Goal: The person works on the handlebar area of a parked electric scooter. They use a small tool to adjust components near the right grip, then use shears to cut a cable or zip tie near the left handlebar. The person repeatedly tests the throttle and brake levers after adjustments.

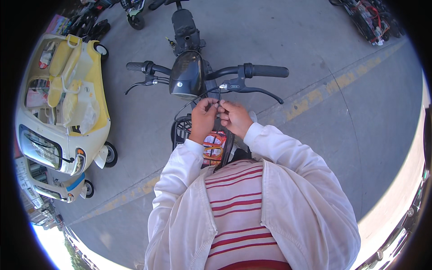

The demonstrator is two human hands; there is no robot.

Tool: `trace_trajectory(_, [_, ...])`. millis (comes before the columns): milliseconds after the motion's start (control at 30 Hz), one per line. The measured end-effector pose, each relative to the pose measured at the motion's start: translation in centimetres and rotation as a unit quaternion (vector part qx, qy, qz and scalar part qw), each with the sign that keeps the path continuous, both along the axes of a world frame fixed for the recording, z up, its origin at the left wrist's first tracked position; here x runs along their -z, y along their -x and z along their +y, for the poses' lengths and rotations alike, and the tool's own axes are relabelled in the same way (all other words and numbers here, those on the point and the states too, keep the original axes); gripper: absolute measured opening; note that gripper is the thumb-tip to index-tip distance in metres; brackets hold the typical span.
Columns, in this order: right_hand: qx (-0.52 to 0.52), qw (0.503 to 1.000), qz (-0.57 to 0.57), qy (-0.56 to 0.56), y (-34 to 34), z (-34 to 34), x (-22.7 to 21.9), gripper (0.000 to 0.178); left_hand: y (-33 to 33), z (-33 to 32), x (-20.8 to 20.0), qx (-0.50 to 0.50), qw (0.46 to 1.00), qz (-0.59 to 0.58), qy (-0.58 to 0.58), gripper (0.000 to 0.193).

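My left hand (pixel 204 118) and my right hand (pixel 235 117) meet just in front of the handlebar of an electric bike, fingertips pinched close together. Between them runs a thin black brake cable (pixel 219 95), which leads down from the right brake lever (pixel 258 90). Both hands are closed on this cable; its end is hidden by the fingers. Behind them sits the dark headlight housing (pixel 186 74), with the right handlebar grip (pixel 270 71) and left handlebar grip (pixel 134 66) either side. Below my wrists is a black front basket (pixel 179 131) holding a red patterned package (pixel 213 148).
At the left stands a yellow and white small enclosed vehicle (pixel 90 112), with another similar vehicle (pixel 58 191) nearer. The bike's black seat (pixel 182 22) lies beyond the handlebar. Parked scooters (pixel 135 15) and a pile of parts (pixel 373 22) are at the back. A faded yellow line (pixel 315 96) crosses the pavement.
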State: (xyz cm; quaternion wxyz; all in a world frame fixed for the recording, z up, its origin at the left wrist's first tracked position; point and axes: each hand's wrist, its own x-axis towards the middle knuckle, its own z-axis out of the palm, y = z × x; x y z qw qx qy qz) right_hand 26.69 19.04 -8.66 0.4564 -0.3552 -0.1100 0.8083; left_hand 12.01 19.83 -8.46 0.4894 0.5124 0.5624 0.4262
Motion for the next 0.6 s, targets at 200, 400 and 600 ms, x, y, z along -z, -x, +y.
trace_trajectory(200, [0.038, 0.948, -0.270, -0.162, 0.0, -0.5, -0.9, 0.018, -0.1, -0.2, -0.7, -0.014, 1.000, 0.013, -0.003, 0.012])
trace_trajectory(400, [0.060, 0.690, -0.597, -0.405, -0.3, -0.9, -1.6, 0.014, -0.1, -0.3, -1.1, -0.020, 0.999, -0.010, 0.036, 0.013])
trace_trajectory(600, [0.034, 0.655, -0.627, -0.419, -0.4, -0.8, -1.9, 0.011, 0.2, -0.3, -1.0, -0.016, 0.999, -0.018, 0.044, 0.014])
